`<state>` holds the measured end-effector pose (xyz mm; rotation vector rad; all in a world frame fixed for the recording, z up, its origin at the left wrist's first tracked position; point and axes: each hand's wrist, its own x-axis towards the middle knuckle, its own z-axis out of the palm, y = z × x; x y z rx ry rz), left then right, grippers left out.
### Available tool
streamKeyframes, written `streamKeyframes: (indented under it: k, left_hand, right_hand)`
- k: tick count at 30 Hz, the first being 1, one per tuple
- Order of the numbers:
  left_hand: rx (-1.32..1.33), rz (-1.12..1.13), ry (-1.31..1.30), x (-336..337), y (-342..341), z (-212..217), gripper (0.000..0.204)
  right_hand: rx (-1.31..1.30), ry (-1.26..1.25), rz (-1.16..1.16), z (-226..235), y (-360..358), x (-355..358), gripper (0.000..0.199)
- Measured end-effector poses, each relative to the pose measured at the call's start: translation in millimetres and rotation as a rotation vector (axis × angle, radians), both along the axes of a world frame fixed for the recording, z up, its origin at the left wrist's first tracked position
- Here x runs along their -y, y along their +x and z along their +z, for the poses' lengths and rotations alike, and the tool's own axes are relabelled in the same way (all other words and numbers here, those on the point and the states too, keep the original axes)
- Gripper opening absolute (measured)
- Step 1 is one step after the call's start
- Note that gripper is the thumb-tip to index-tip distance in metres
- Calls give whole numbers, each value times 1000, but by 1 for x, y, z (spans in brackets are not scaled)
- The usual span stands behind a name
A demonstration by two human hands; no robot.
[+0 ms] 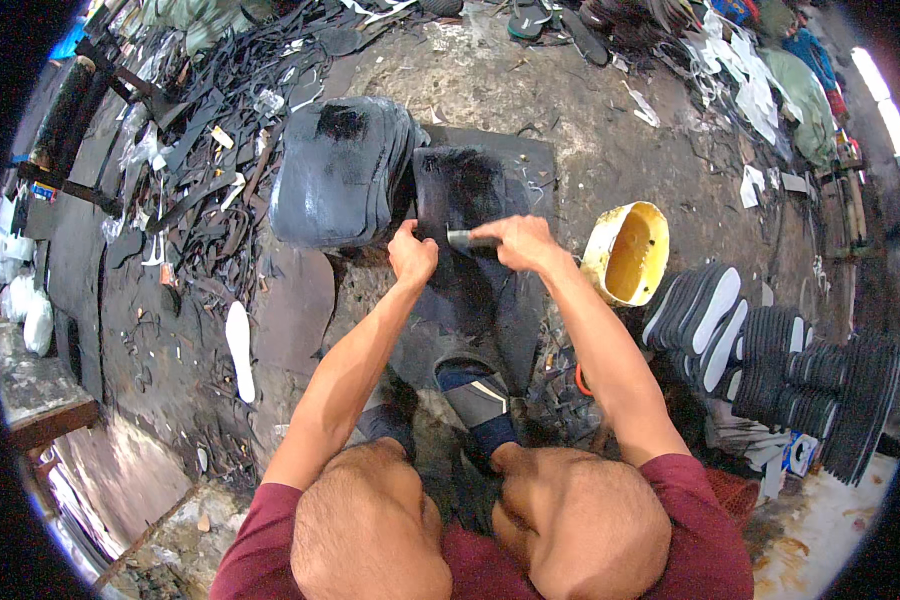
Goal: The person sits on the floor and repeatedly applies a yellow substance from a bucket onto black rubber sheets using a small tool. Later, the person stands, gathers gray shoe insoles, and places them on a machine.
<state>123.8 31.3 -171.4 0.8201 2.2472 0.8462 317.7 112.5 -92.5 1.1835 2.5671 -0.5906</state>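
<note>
black rubber sheet (462, 190): flat, glossy | left hand (411, 252) pinches edge | right hand (518, 240) grips brush (467, 239)

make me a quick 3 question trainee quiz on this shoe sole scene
1. True or false: the right hand holds a brush over the black sheet.
2. What colour is the tub beside the right arm? A) blue B) yellow C) red
3. Which hand pins the sheet's near edge?

Key
1. True
2. B
3. The left hand
</note>
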Motion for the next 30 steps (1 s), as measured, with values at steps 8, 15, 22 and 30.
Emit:
streamKeyframes:
  k: [8,15,22,30]
  left_hand:
    - [196,69,739,21,8,91,31]
    - [287,-25,450,-3,-197,174,41]
    - [-742,-192,568,32,-147,106,57]
    - [-534,-1306,283,117,-32,1,66]
  right_hand:
    - [-400,113,114,-8,58,83,62]
    - [-705,105,-120,87,52,108,67]
    - [-790,172,-394,92,67,100,47]
    - [-970,231,-592,121,63,34,38]
